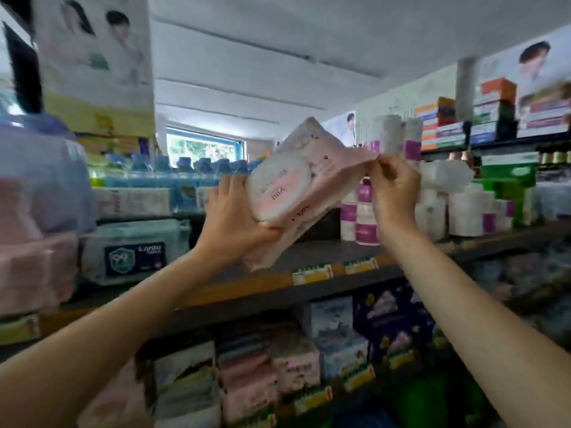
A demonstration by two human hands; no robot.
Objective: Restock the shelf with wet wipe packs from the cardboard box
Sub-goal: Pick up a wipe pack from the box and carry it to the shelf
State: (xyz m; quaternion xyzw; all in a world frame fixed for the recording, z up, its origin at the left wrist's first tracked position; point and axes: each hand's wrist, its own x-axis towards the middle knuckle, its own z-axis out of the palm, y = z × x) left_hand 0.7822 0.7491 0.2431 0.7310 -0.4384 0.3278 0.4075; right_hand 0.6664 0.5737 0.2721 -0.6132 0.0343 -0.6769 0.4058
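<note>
A pink wet wipe pack (312, 180) with a round white lid is held tilted in the air, above a bare stretch of the dark shelf (309, 257). My left hand (234, 217) grips its lower left side from underneath. My right hand (394, 186) pinches its upper right edge. Pink packs (34, 267) are stacked at the left end of the same shelf, beside a pale green wipe pack (133, 251). The cardboard box is out of view.
White and purple tissue rolls (364, 217) stand at the right of the bare shelf stretch. Blue bottles (173, 174) line the shelf behind. More packs (247, 381) fill the shelf below. Boxes (494, 109) sit on the top right shelf.
</note>
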